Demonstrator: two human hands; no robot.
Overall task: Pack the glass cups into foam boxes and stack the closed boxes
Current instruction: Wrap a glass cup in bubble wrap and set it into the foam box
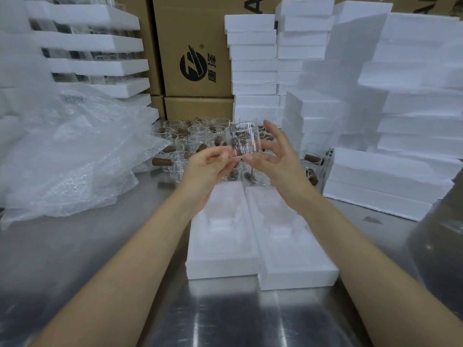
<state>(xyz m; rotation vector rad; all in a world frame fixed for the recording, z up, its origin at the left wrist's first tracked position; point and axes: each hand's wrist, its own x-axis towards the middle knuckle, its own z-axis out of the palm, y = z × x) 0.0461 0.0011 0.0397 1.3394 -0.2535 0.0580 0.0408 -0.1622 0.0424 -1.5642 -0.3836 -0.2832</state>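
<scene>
1. Glass cup [242,139] is held upright in the air between both hands, above two open foam box halves [223,259] on the steel table [75,259].
2. Left hand [210,166]: fingers curled, fingertips pinching the cup's lower left side.
3. Right hand [278,159]: thumb on the cup's lower edge, the other fingers spread and cupped round its right side.

1. Your left grip [210,167] and right grip [279,160] pinch one clear cup [243,140] upright in the air.
2. Below it, two foam halves [223,249] lie touching on the table [100,271].
3. More cups [190,140] stand behind.
</scene>
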